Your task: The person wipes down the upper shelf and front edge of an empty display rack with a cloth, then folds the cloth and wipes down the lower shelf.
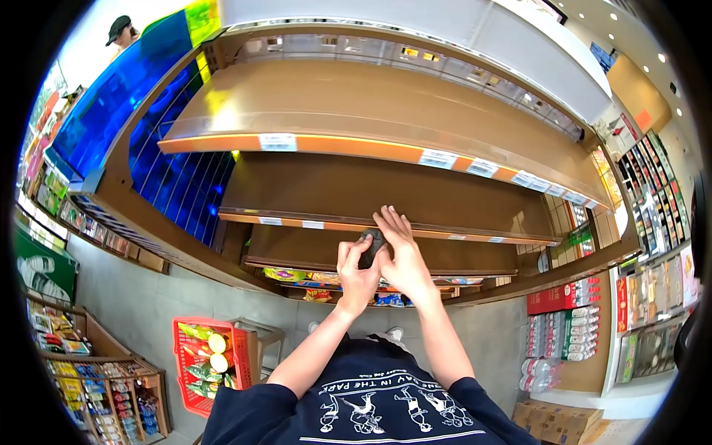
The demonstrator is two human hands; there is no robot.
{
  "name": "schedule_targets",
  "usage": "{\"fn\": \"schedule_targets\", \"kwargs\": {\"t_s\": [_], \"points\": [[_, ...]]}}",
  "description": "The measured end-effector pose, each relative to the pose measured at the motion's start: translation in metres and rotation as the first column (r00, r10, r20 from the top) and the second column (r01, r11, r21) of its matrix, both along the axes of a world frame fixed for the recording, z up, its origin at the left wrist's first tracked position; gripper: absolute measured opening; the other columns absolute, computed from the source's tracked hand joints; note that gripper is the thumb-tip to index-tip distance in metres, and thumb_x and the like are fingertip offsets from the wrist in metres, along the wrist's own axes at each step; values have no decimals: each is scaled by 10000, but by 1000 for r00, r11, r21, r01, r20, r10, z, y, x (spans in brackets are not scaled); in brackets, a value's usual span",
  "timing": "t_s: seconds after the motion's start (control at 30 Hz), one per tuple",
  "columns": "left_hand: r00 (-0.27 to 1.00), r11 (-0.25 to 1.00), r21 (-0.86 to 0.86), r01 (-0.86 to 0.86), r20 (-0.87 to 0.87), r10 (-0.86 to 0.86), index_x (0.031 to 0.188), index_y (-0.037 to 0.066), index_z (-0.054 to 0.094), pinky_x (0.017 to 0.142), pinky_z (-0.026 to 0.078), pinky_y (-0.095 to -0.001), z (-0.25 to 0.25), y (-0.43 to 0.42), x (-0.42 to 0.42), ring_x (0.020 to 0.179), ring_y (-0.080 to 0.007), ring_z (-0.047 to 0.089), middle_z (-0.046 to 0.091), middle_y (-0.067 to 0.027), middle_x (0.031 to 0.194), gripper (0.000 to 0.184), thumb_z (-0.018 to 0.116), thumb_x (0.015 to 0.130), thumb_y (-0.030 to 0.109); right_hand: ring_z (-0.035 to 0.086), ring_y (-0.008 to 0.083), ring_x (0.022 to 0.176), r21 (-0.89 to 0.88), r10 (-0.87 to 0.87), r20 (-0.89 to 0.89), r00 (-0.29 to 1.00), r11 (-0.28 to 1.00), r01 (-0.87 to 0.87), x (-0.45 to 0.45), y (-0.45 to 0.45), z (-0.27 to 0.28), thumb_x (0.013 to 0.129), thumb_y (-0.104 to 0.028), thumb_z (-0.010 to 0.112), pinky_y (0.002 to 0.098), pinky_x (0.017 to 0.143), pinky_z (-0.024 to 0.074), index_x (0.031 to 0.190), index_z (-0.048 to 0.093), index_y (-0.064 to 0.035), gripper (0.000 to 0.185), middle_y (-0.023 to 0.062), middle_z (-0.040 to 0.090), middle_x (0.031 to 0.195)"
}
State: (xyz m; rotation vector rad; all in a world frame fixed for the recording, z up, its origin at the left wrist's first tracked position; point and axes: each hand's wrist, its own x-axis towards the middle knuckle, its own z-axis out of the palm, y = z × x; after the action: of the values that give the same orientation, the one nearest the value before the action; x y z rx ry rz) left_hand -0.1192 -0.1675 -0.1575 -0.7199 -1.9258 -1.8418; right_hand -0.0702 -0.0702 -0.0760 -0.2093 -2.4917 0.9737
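Note:
Both hands are close together in front of the brown shelf unit. My left hand [359,276] has its fingers curled round a small dark grey cloth-like item [372,248]. Against the right side of that item rests my right hand [400,256], its fingers stretched upward and its thumb by the item. Behind the hands is the middle shelf [386,189], whose orange front edge carries white labels. Above it, the upper shelf [371,93] bears a row of white price labels. Packaged snacks [319,295] show on the lowest level, partly hidden by my hands.
A red basket [245,360] with packaged goods stands beside a stool [271,341] at lower left. Bottled drinks [545,334] and a cardboard box [560,423] are at right. A blue panel [126,96] flanks the shelves; a person in a cap [122,33] is beyond.

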Motion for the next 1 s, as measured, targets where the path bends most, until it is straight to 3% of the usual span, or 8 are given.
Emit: {"fn": "schedule_targets", "kwargs": {"t_s": [0.07, 0.2, 0.33, 0.53, 0.63, 0.73, 0.93, 1.0], "points": [[1000, 1000, -2, -22, -20, 22, 1059, 2, 701, 712, 529, -359, 2, 9, 5, 802, -263, 629, 613, -133, 905, 328, 841, 763, 9, 418, 320, 1450, -215, 9, -69, 998, 976, -23, 11, 18, 12, 888, 42, 541, 403, 1198, 318, 1365, 596, -13, 483, 221, 541, 1461], [1000, 1000, 6, -1, 22, 1, 1026, -11, 713, 759, 519, -343, 3, 31, 22, 828, -231, 607, 603, -110, 902, 301, 856, 762, 18, 460, 343, 1414, -179, -268, -102, 958, 952, 248, 61, 89, 40, 936, 0, 550, 394, 1182, 345, 1349, 615, -37, 420, 234, 570, 1421], [999, 999, -2, 49, 23, -49, 1010, -3, 716, 746, 513, -332, 2, 64, 45, 812, -221, 604, 601, -109, 909, 286, 858, 763, 20, 448, 380, 1411, -110, -453, -4, 892, 886, 450, 112, 139, 41, 943, -48, 573, 397, 1162, 369, 1339, 613, -24, 399, 293, 534, 1422], [999, 999, -46, 1, -55, -3, 974, -10, 686, 720, 517, -296, -7, 91, 58, 823, -176, 599, 547, -78, 921, 234, 835, 794, 2, 411, 387, 1434, -115, -451, -61, 890, 889, 443, 149, 176, 6, 911, -6, 602, 433, 1159, 384, 1279, 636, -1, 369, 233, 607, 1365], [999, 999, -43, -8, -39, 7, 1024, -31, 652, 730, 552, -254, -17, 99, 64, 857, -134, 608, 520, -73, 1031, 238, 796, 834, -35, 421, 390, 1428, -58, -491, -81, 867, 871, 488, 156, 200, -1, 925, -47, 625, 469, 1206, 299, 1244, 651, 23, 327, 238, 611, 1355], [998, 995, -85, -56, 20, 58, 1029, -34, 655, 759, 562, -259, -12, 105, 76, 870, -143, 621, 521, -74, 1028, 246, 799, 829, -40, 439, 389, 1413, -5, -474, -48, 879, 880, 475, 159, 214, -5, 936, -89, 639, 495, 1226, 243, 1229, 655, 36, 318, 237, 621, 1341], [993, 996, -18, -86, 78, 88, 1060, -43, 649, 761, 563, -246, -10, 123, 91, 892, -132, 632, 515, -69, 1046, 259, 785, 840, -52, 479, 381, 1366, -4, -444, -83, 892, 895, 445, 158, 212, -11, 954, -137, 641, 533, 1232, 209, 1189, 657, 15, 280, 194, 636, 1299], [988, 993, 69, -93, 132, 83, 1003, -18, 673, 699, 551, -265, -6, 129, 94, 812, -151, 619, 549, -78, 953, 251, 824, 802, -24, 484, 380, 1357, -9, -443, -75, 894, 896, 443, 159, 212, -12, 956, -132, 636, 535, 1232, 210, 1185, 652, 11, 271, 189, 634, 1297]]}}
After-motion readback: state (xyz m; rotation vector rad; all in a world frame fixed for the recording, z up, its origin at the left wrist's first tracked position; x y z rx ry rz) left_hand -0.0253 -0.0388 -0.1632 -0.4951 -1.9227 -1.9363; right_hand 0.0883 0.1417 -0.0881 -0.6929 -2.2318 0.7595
